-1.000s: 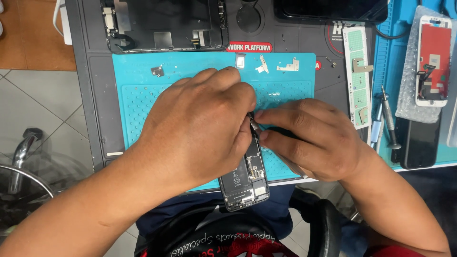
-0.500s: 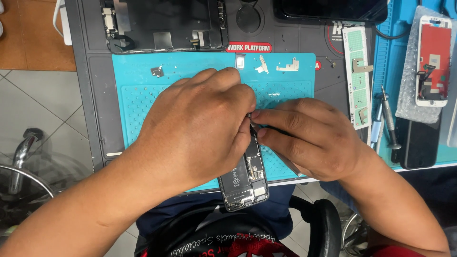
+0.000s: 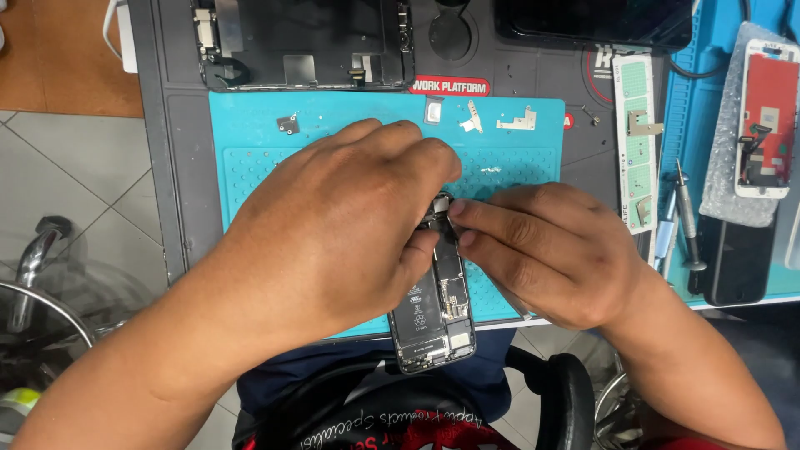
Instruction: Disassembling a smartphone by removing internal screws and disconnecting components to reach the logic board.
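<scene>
Hands meet over one opened smartphone (image 3: 433, 312), which lies on the teal repair mat (image 3: 250, 167) with its long axis running from the mat's near edge toward the mat's middle, and its lower end hanging past that near edge. The left hand (image 3: 333, 242) curls down over the phone's upper left side, fingers closed around the frame there. The right hand (image 3: 550, 250) comes in from the phone's right, thumb and forefinger pinched together at the phone's top end, just beside the left fingertips; whether a tool or small part sits in that pinch cannot be told. Both hands are equally close to the phone's top, and the exposed battery and boards lie toward the person from the grip.

Beyond the phone, along the mat's far edge, rest four small metal brackets (image 3: 517, 123). Right of the mat lie one screwdriver (image 3: 685, 217) and one red-backed phone screen (image 3: 767, 117).
</scene>
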